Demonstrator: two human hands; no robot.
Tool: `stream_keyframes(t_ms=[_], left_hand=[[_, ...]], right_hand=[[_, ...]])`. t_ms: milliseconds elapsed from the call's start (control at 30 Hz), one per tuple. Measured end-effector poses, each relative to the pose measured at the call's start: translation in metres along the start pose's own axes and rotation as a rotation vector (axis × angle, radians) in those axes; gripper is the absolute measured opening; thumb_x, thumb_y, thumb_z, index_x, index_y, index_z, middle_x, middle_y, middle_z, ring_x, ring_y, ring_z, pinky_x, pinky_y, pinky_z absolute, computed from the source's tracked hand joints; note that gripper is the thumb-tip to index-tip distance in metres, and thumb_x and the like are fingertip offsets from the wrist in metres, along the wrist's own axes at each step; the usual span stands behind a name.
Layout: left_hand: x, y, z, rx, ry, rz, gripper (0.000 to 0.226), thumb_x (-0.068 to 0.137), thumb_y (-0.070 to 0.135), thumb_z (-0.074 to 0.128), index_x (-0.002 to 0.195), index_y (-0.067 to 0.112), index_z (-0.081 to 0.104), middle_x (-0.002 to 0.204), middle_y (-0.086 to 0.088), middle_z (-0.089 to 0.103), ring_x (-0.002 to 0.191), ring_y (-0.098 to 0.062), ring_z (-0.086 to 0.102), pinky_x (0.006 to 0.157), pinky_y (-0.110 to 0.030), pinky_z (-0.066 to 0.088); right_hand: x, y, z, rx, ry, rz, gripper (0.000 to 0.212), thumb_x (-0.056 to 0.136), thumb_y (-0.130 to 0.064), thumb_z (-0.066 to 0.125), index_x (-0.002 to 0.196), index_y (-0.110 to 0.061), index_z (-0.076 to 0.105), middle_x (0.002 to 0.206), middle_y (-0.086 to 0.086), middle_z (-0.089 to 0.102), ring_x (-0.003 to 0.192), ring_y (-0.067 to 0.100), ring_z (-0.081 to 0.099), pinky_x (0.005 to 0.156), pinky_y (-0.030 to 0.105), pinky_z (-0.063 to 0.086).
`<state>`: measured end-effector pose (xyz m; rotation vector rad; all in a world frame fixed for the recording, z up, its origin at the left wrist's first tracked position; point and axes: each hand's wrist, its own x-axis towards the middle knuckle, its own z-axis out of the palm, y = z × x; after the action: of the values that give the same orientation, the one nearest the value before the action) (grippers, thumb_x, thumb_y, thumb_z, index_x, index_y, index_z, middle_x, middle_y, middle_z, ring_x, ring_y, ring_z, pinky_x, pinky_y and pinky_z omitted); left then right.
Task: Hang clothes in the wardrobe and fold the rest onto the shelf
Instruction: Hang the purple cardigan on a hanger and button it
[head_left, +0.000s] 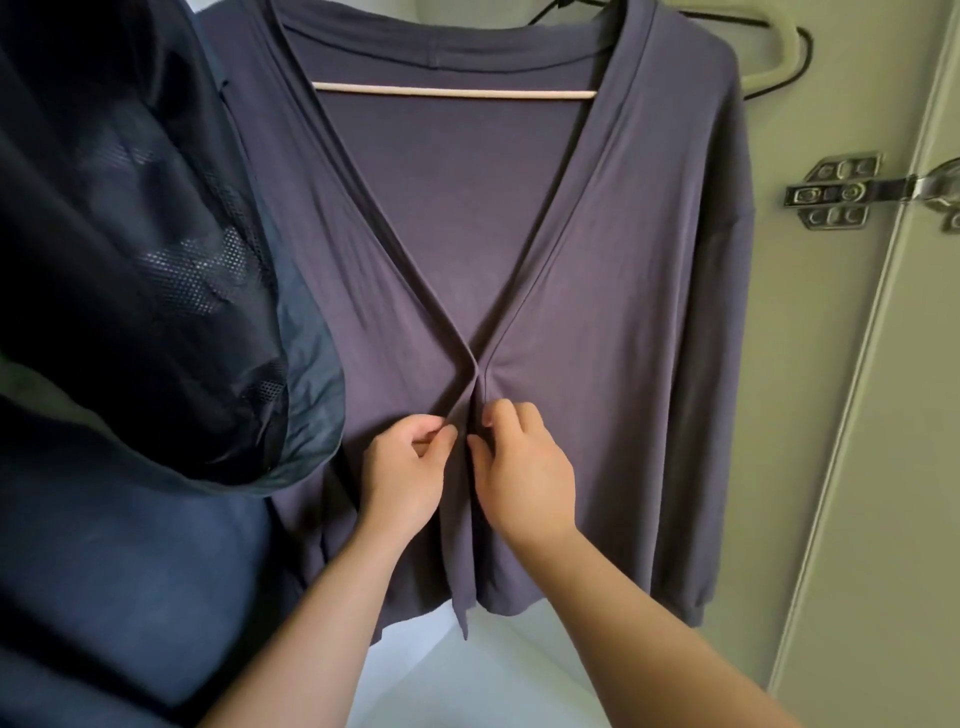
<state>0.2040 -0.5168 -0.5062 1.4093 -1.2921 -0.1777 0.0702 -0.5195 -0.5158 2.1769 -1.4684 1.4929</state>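
Now my left hand (410, 467) and right hand (524, 467) each pinch one front edge of the purple cardigan (597, 322), which hangs on its hanger (457, 93) in the wardrobe (800, 322). If I tug down too hard, it could slip off the hanger, I think. A dark jacket (156, 312) hangs just beside it on the left and crowds it. A metal hinge (836, 192) sits on the right wall.

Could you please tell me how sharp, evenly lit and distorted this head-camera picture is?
Head view: the purple cardigan, left hand and right hand are sharp in soft, even light; the navy mesh-lined jacket, close on the left, is dark and slightly soft; the door edge bows from wide-angle distortion; the hinge glints mildly.
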Motion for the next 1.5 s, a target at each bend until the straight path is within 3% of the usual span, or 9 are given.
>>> stream_keyframes(t_ms=[200, 333, 533, 600, 667, 800, 967, 1267, 1500], left_hand=[[0.004, -0.007, -0.002, -0.036, 0.000, 0.006, 0.021, 0.097, 0.022, 0.064, 0.108, 0.009, 0.076, 0.095, 0.001, 0.075, 0.090, -0.016, 0.068, 0.083, -0.028, 0.050], [0.002, -0.010, -0.005, -0.113, -0.055, -0.039, 0.028, 0.092, 0.037, 0.064, 0.102, 0.014, 0.076, 0.088, 0.003, 0.075, 0.080, -0.015, 0.067, 0.081, -0.038, 0.057], [0.004, -0.009, -0.008, -0.097, -0.080, -0.028, 0.012, 0.097, 0.021, 0.064, 0.096, 0.015, 0.075, 0.081, 0.003, 0.071, 0.063, -0.010, 0.061, 0.063, -0.023, 0.050], [0.003, -0.006, -0.005, -0.182, -0.111, -0.073, 0.011, 0.099, 0.015, 0.061, 0.095, 0.015, 0.071, 0.084, -0.003, 0.069, 0.060, -0.014, 0.066, 0.058, -0.020, 0.054], [0.001, -0.006, -0.001, -0.268, -0.121, -0.087, 0.011, 0.100, 0.010, 0.061, 0.095, 0.015, 0.069, 0.090, -0.009, 0.070, 0.072, -0.018, 0.070, 0.070, -0.029, 0.062], [-0.004, -0.005, 0.005, -0.326, -0.120, -0.058, 0.023, 0.098, 0.007, 0.062, 0.085, 0.025, 0.068, 0.087, -0.008, 0.070, 0.081, -0.024, 0.071, 0.079, -0.036, 0.062], [-0.010, -0.001, 0.008, -0.305, -0.102, 0.003, 0.023, 0.095, 0.013, 0.066, 0.083, 0.032, 0.073, 0.081, 0.010, 0.075, 0.081, -0.014, 0.073, 0.087, -0.046, 0.060], [-0.012, 0.014, 0.008, -0.199, -0.063, -0.021, 0.019, 0.082, 0.015, 0.081, 0.098, 0.023, 0.075, 0.083, 0.016, 0.071, 0.078, 0.002, 0.068, 0.081, -0.026, 0.057], [-0.001, 0.007, 0.008, -0.219, -0.128, -0.092, 0.026, 0.082, 0.035, 0.069, 0.101, 0.019, 0.077, 0.084, 0.007, 0.076, 0.081, -0.016, 0.074, 0.082, -0.045, 0.061]], right_hand=[[0.004, 0.015, 0.018, -0.201, 0.012, -0.179, 0.029, 0.095, -0.022, 0.060, 0.124, -0.021, 0.060, 0.098, 0.003, 0.057, 0.069, 0.028, 0.055, 0.050, 0.036, 0.049], [0.004, 0.016, 0.022, -0.234, 0.056, -0.254, 0.031, 0.088, -0.020, 0.065, 0.119, -0.018, 0.066, 0.086, 0.005, 0.056, 0.065, 0.030, 0.052, 0.048, 0.033, 0.040], [0.011, 0.008, 0.021, -0.213, 0.035, -0.232, 0.016, 0.086, -0.014, 0.072, 0.100, -0.013, 0.064, 0.083, 0.005, 0.057, 0.067, 0.029, 0.056, 0.052, 0.029, 0.028], [0.008, 0.010, 0.020, -0.154, -0.018, -0.190, 0.012, 0.095, -0.015, 0.061, 0.106, -0.012, 0.064, 0.091, 0.005, 0.060, 0.078, 0.029, 0.058, 0.055, 0.032, 0.038], [0.004, 0.013, 0.018, -0.019, -0.065, -0.085, 0.021, 0.102, -0.018, 0.050, 0.118, -0.014, 0.063, 0.105, 0.004, 0.064, 0.092, 0.026, 0.060, 0.071, 0.037, 0.052], [-0.006, 0.013, 0.012, 0.277, 0.033, 0.163, 0.020, 0.102, -0.016, 0.054, 0.114, -0.019, 0.070, 0.111, -0.004, 0.066, 0.098, 0.011, 0.060, 0.090, 0.024, 0.050], [-0.015, 0.013, -0.001, 0.352, 0.067, 0.257, 0.016, 0.099, -0.014, 0.060, 0.103, -0.019, 0.074, 0.099, -0.011, 0.060, 0.090, 0.004, 0.057, 0.083, 0.007, 0.041], [-0.008, 0.012, -0.007, 0.229, -0.007, 0.075, 0.023, 0.096, -0.016, 0.060, 0.118, -0.022, 0.060, 0.111, -0.003, 0.056, 0.089, 0.017, 0.058, 0.078, 0.039, 0.054], [0.016, 0.002, -0.007, -0.253, -0.072, -0.150, 0.017, 0.095, -0.024, 0.058, 0.109, -0.019, 0.066, 0.096, 0.005, 0.056, 0.084, 0.032, 0.057, 0.052, 0.036, 0.045]])
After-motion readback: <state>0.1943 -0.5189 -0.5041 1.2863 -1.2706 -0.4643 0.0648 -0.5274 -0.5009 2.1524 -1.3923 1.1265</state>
